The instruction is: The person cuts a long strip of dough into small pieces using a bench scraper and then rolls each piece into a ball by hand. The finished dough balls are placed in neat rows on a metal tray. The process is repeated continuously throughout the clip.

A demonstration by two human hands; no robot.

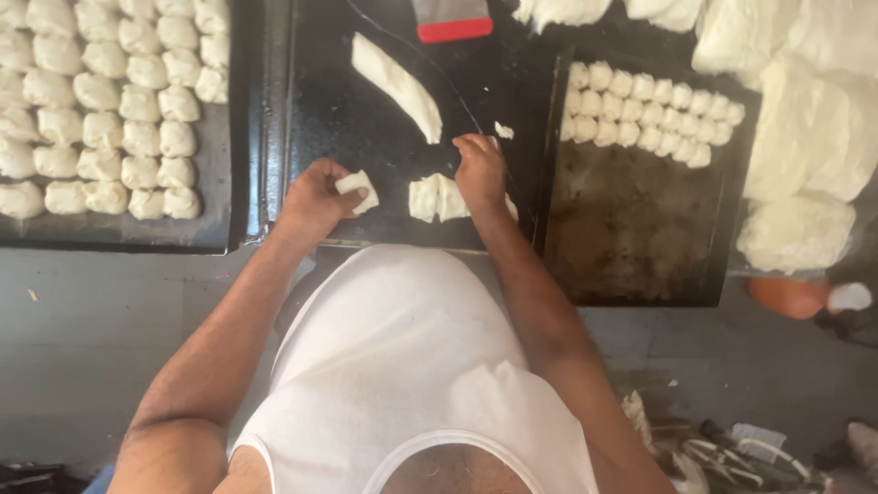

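Observation:
My left hand (315,197) is closed around a small white dough piece (358,188) at the near edge of the dark work surface (329,119). My right hand (479,172) presses down beside two cut dough pieces (436,198), and part of a piece shows under its fingers. A long strip of dough (396,85) lies farther back on the same surface, with a small scrap (504,131) to its right.
A dark tray (119,233) on the left holds several rows of dough pieces. Another tray (640,220) on the right holds several dough pieces along its far end. Large dough masses (805,137) sit at the far right. A red-edged scraper (453,20) lies at the back.

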